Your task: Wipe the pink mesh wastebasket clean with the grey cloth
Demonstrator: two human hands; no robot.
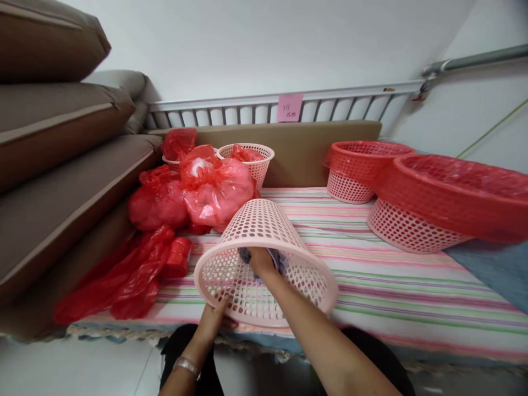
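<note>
A pink perforated plastic basket (264, 225) lies on its side on the striped cloth, its mouth facing me. My left hand (212, 319) grips the lower rim of the basket from below. My right hand (260, 259) reaches inside the basket and is closed on a bluish-grey cloth (276, 257) pressed against the inner wall. Only part of that cloth shows past my fingers.
Red plastic bags (193, 192) are piled at the left, some in a pink basket (251, 159). Two baskets lined with red bags (363, 165) (437, 203) stand at the right. Brown cushions (61, 165) are stacked along the left; a railing (264, 110) runs behind.
</note>
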